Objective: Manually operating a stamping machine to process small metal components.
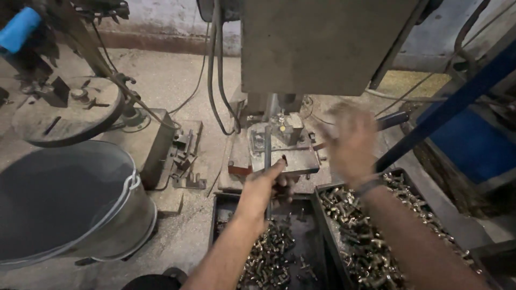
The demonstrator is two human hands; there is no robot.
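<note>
My left hand (pixel 264 189) grips a thin upright metal rod (pixel 267 147) at the front of a small press fixture (pixel 282 142), with its fingers closed around the rod's lower part. My right hand (pixel 350 142) is raised to the right of the fixture and blurred by motion, fingers spread, close to a dark lever handle (pixel 395 120). I cannot make out anything in it. Below my hands are two dark trays: the right tray (pixel 376 231) is heaped with small shiny metal parts, and the left tray (pixel 269 252) holds a thinner scatter of them.
A large grey machine housing (pixel 322 43) hangs above the fixture. A big grey bucket (pixel 64 204) stands at the left beside a round metal wheel (pixel 67 110). Cables (pixel 215 80) hang down behind. A blue frame (pixel 462 107) runs along the right.
</note>
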